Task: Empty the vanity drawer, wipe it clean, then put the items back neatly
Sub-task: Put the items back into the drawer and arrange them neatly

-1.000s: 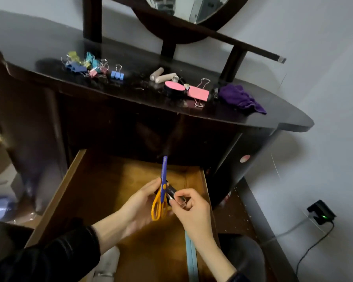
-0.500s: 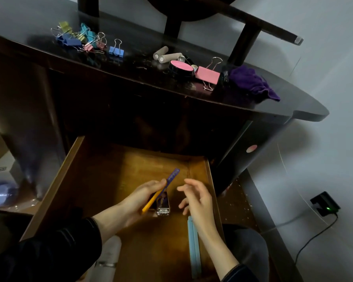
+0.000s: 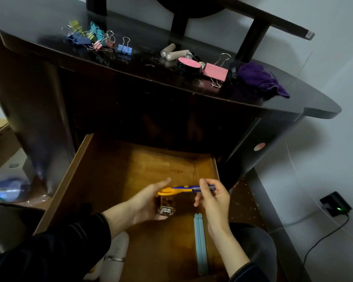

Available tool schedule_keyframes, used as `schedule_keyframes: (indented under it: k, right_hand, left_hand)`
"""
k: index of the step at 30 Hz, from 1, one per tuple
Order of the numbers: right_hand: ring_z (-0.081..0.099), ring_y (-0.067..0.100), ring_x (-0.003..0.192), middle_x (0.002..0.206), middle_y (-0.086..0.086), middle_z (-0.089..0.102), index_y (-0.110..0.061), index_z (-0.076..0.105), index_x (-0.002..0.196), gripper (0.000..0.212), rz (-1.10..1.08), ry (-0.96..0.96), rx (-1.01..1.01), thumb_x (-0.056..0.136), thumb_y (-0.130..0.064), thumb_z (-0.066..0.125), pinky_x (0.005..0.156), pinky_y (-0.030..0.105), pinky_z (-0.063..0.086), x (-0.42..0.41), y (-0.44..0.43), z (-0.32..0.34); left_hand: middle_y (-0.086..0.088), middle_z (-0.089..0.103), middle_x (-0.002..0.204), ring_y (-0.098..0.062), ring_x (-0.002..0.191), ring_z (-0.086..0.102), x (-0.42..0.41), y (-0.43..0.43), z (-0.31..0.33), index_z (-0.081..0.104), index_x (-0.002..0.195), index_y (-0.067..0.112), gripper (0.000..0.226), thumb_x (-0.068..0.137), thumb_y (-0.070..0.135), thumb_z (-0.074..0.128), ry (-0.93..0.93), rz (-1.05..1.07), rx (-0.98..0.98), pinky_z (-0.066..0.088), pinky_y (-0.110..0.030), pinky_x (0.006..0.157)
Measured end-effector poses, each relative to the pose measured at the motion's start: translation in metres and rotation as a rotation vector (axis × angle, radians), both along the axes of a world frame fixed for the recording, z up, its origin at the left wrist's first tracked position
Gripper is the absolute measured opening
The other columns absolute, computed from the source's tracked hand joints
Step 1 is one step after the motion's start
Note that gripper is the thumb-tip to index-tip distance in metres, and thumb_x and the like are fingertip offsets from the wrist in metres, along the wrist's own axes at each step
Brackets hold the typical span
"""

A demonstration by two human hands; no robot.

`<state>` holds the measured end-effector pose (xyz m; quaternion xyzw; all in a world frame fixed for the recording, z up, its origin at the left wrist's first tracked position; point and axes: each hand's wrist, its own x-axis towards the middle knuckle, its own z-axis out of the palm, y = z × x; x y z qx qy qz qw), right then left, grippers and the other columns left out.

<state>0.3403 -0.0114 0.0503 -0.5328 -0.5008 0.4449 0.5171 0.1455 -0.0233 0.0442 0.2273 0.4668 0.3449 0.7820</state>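
Scissors (image 3: 184,189) turned level, both hands (image 3: 212,197) gripping.

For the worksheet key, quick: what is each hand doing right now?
Left hand: closed on the scissors' orange handle end.
Right hand: fingers pinching the scissors' blue blade end.

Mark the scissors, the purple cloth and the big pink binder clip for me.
scissors (image 3: 184,189): head view, on the blue blade near the pivot.
purple cloth (image 3: 257,77): head view, middle of the bundle.
big pink binder clip (image 3: 214,71): head view, on its pink body.
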Motion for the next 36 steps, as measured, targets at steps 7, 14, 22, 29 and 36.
schedule_keyframes:
  k: [7,14,22,29,36]
  right_hand:
    - [0.07,0.023,0.067,0.078,0.01,0.07,-0.007,0.068,0.096,0.006,0.139,-0.162,0.045,0.095,-0.013,0.068,0.059,0.031,0.059,-0.009,-0.006,-0.002]
    - [0.071,0.019,0.082,0.086,0.006,0.072,-0.016,0.07,0.09,0.013,0.389,-0.277,-0.134,0.093,-0.028,0.072,0.07,0.031,0.058,-0.011,-0.011,-0.008]
    - [0.066,0.005,0.071,0.084,-0.013,0.067,-0.037,0.056,0.11,0.032,0.388,-0.695,0.01,0.085,-0.037,0.077,0.062,0.023,0.055,-0.018,-0.013,-0.02]
    - [0.07,0.011,0.066,0.083,-0.003,0.066,-0.024,0.049,0.106,0.03,0.31,-1.04,-0.191,0.09,-0.028,0.074,0.061,0.032,0.062,-0.01,0.013,-0.014]
    - [0.071,0.022,0.083,0.097,0.005,0.07,-0.016,0.047,0.107,0.028,0.308,-1.349,-0.18,0.094,-0.025,0.069,0.071,0.034,0.061,-0.018,0.021,-0.025]
  left_hand:
    - [-0.018,0.059,0.114,-0.034,0.1,0.061,0.0,0.005,-0.004,0.06,0.112,0.013,0.041,0.095,0.05,0.057,-0.121,0.15,-0.163,0.052,-0.035,0.066]
    - [-0.008,0.061,0.071,-0.023,0.066,0.06,-0.001,0.009,-0.006,0.054,0.096,0.013,0.023,0.099,0.036,0.058,0.083,0.209,0.047,0.048,-0.032,0.068]
    - [-0.004,0.069,0.105,-0.02,0.101,0.065,0.009,0.003,-0.014,0.063,0.107,0.019,0.041,0.1,0.056,0.046,0.405,0.047,0.279,0.05,-0.037,0.094]
    - [0.003,0.056,0.098,-0.015,0.092,0.053,0.001,0.011,-0.022,0.062,0.101,0.019,0.024,0.102,0.04,0.049,0.507,0.091,0.296,0.04,-0.032,0.085]
    - [0.003,0.059,0.098,-0.018,0.098,0.054,0.001,0.015,-0.027,0.064,0.116,0.012,0.025,0.1,0.03,0.056,0.497,0.104,0.27,0.039,-0.03,0.085]
